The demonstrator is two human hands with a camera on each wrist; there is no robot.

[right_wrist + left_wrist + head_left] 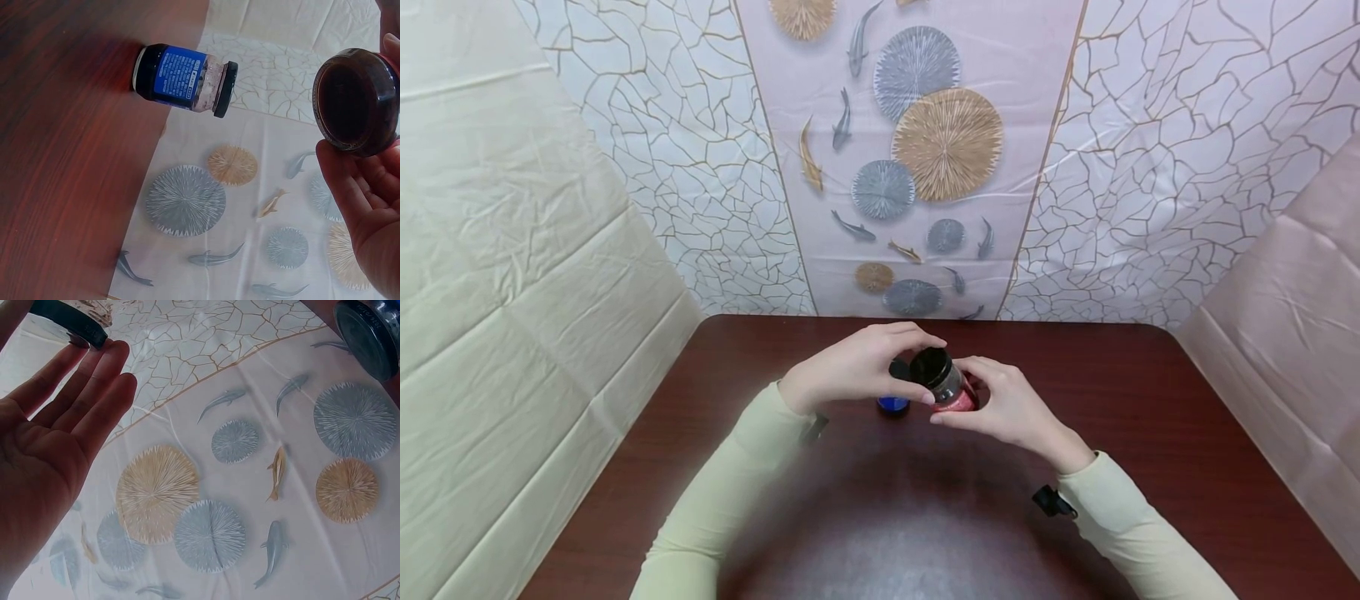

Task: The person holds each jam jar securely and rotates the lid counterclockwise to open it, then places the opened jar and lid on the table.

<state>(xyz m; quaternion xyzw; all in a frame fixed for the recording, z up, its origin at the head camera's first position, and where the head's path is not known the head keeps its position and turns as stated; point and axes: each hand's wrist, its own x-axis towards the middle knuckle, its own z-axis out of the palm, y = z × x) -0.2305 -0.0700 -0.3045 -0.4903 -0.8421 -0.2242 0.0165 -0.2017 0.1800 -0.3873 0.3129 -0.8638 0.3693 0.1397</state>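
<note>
A glass jar with a red label [957, 401] is held above the table, tilted, its black lid [929, 367] toward the left hand. My right hand [1017, 403] grips the jar's body, and its dark round base faces the camera in the right wrist view. My left hand [863, 365] holds the lid's rim between thumb and fingers; in the left wrist view the fingertips meet the lid [70, 322]. Just behind the left hand, a second jar with a blue label [180, 76] and black lid stands upright on the table, partly hidden in the head view.
The dark red-brown wooden table [1150, 492] has rounded far corners. A patterned cloth [947, 250] with fish and round motifs hangs behind it, and pale fabric walls [550, 333] close in both sides. Dark wrist straps [1054, 502] sit at the sleeves.
</note>
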